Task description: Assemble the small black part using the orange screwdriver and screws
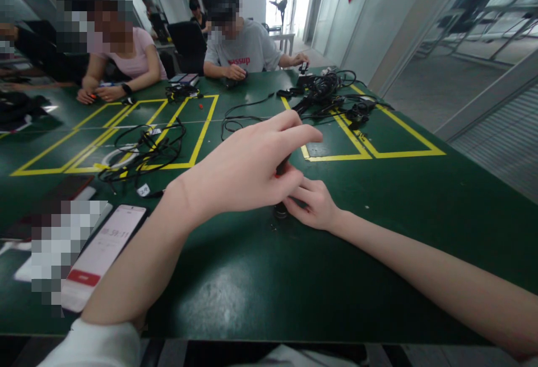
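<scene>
My left hand (247,165) reaches in from the left over the middle of the green table (235,277), its fingers bent and pressed together at a small dark object (281,210). My right hand (314,204) comes from the right, its fingertips closed at the same dark object, just under my left fingers. Most of that object is hidden behind my left hand. Only a round black end shows, low near the table top. A few tiny specks lie just below it.
Tangled black cables (147,148) lie at the left, with a lit phone (105,255) nearer me. A larger cable pile (323,95) sits at the back right. Yellow tape (401,154) marks rectangles. Two people (134,56) (252,45) work across the table.
</scene>
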